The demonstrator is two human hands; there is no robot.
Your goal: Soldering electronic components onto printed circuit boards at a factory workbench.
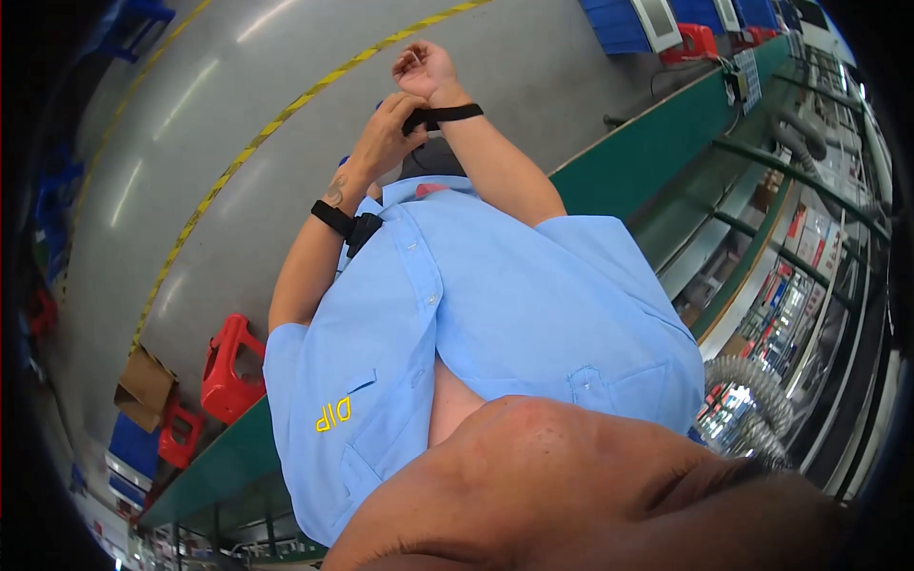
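Observation:
My left hand (pixel 383 131) reaches across to my right wrist, its fingers closed on a black strap (pixel 459 113). The strap runs round the right wrist, with its end at the left fingertips. My right hand (pixel 426 70) is held out palm up, fingers loosely curled inward and nothing visible in them. Around my left wrist sits another black band (pixel 332 218), with a small black box-like device (pixel 363 233) on it. Both hands are in front of my light blue shirt (pixel 533 305), beyond its lower edge. Part of the strap is hidden behind the left fingers.
Green-edged workbenches (pixel 647 138) run along the right and lower left. Flexible grey hoses (pixel 762 381) and boxed parts lie on the right side. Red stools (pixel 231 369), a cardboard box (pixel 145 388) and blue bins (pixel 614 24) stand around. Yellow-black tape (pixel 224 176) marks the grey floor.

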